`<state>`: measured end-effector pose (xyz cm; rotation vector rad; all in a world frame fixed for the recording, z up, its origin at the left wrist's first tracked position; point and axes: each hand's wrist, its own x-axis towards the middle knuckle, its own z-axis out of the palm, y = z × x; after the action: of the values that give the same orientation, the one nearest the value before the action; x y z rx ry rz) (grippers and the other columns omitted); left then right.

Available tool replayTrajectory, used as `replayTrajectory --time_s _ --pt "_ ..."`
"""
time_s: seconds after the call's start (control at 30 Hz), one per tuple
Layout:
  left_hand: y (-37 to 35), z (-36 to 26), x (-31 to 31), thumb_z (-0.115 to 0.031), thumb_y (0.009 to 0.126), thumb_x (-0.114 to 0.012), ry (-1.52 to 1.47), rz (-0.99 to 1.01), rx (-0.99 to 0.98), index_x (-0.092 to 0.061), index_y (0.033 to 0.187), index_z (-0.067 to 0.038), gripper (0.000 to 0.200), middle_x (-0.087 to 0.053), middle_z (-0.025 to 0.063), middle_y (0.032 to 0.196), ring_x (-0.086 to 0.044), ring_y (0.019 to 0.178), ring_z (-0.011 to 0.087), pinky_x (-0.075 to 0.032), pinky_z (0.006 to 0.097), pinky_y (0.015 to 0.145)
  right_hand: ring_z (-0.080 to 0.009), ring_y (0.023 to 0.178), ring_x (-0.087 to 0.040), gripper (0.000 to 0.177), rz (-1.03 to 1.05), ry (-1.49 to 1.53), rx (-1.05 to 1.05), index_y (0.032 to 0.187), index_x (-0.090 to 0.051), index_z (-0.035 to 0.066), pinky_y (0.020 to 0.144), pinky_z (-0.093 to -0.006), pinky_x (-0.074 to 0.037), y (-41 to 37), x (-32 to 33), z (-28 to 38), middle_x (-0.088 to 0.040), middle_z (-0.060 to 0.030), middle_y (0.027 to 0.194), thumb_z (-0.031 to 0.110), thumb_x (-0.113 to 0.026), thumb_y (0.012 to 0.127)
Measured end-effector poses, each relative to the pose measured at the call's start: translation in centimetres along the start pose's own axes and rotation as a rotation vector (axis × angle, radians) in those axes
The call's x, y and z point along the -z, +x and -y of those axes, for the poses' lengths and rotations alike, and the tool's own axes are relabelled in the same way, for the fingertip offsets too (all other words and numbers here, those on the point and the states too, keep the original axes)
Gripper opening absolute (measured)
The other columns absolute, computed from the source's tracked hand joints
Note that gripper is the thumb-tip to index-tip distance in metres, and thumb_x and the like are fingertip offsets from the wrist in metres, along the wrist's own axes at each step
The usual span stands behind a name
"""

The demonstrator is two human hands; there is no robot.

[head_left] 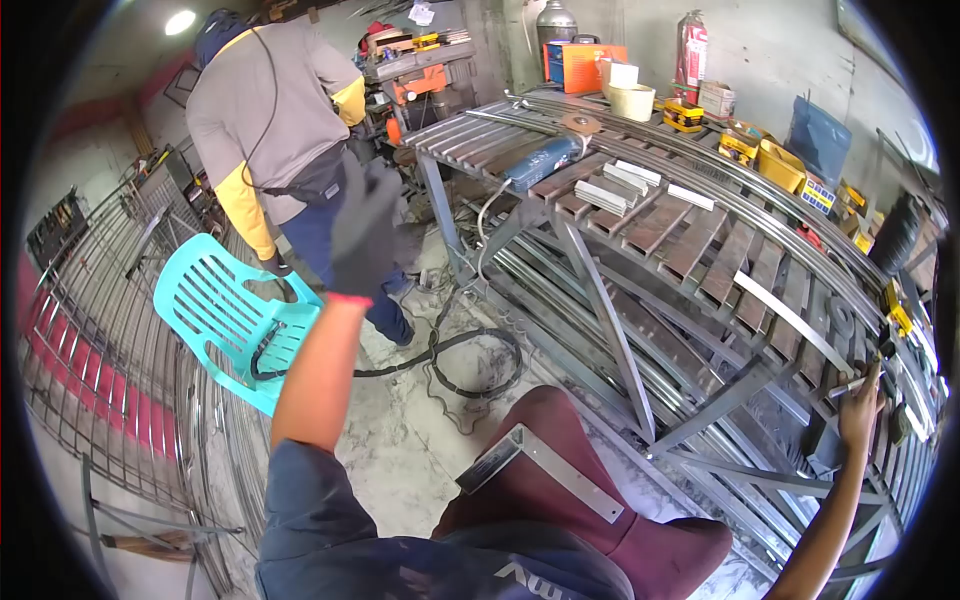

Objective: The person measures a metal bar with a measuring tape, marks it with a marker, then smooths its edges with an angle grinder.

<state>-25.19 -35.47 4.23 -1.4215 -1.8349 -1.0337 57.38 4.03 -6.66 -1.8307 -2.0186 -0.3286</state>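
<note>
My left hand (370, 225), in a dark glove, is raised in front of me and smeared by motion, so its fingers cannot be made out. At the right, my bare right hand (860, 408) is at the slatted metal workbench (700, 270). Its fingers are closed around a slim, light-coloured stick-like piece (847, 387). A long white flat strip (795, 322) lies on the slats and ends close to that hand. Across my lap rests a metal try square (570, 478). Short white pieces (605, 195) and a blue angle grinder (545, 163) lie farther back on the bench.
A person (275, 120) with yellow sleeves stands beside a turquoise plastic chair (235, 300). Black cable (480, 392) loops over the floor. Metal tubes (600, 300) are stacked under the bench. Yellow containers (780, 165) and a fire extinguisher (690, 55) stand toward the wall.
</note>
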Motion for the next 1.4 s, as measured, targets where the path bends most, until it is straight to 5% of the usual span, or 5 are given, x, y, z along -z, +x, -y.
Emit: replayTrajectory --time_s 0.2,0.43,0.47,0.8,1.4 --pt "6.9 1.1 2.9 -0.007 0.112 -0.057 -1.217 0.2 0.54 -0.062 0.121 -0.013 0.012 -0.057 0.0027 0.112 -0.064 0.09 0.0151 -0.054 0.0261 0.079 -0.037 0.163 -0.05 0.091 -0.161 -0.011 0.086 0.184 -0.019 0.008 0.132 -0.066 -0.02 1.6 -4.0 -3.9 -0.056 -0.0188 0.173 0.039 -0.068 0.114" --pt "8.6 -0.2 2.4 -0.02 0.105 -0.065 -0.109 0.134 0.375 -0.063 0.118 -0.007 0.018 -0.071 0.0159 0.104 -0.069 0.087 0.0337 -0.057 0.0434 0.08 -0.0389 0.161 -0.051 0.092 -0.099 0.061 0.074 0.184 -0.02 0.008 0.132 -0.0663 -0.019 1.4 -2.4 -3.0 -0.056 -0.0187 0.173 0.039 -0.07 0.113" --pt "6.9 3.9 -0.1 -0.033 0.104 -0.065 0.195 0.084 -0.302 -0.065 0.124 -0.004 0.036 -0.074 0.0246 0.106 -0.073 0.09 0.0419 -0.058 0.0509 0.085 -0.0393 0.161 -0.051 0.092 -0.101 0.084 0.077 0.184 -0.02 0.008 0.132 -0.067 -0.018 1.4 -2.6 -3.4 -0.055 -0.0192 0.174 0.04 -0.07 0.113" --pt "-36.4 -12.9 -12.1 -0.059 0.096 -0.079 0.001 1.116 0.476 -0.074 0.143 -0.01 0.068 -0.079 0.0279 0.125 -0.081 0.102 0.0422 -0.063 0.0537 0.091 -0.0476 0.13 -0.073 0.098 0.009 0.104 -0.042 0.177 -0.036 -0.001 0.128 -0.0696 -0.026 1.0 5.1 5.7 -0.081 -0.0225 0.129 0.033 -0.077 0.095" --pt "3.9 -31.2 -15.4 -0.041 0.096 -0.089 -0.712 0.709 -0.306 -0.074 0.132 -0.005 0.053 -0.079 0.0188 0.102 -0.081 0.093 0.0339 -0.062 0.045 0.082 -0.0535 0.116 -0.075 0.057 -0.033 0.621 0.084 0.131 -0.055 0.007 0.095 -0.0596 -0.058 -0.3 3.7 11.5 -0.081 -0.0235 0.116 0.024 -0.093 0.092"
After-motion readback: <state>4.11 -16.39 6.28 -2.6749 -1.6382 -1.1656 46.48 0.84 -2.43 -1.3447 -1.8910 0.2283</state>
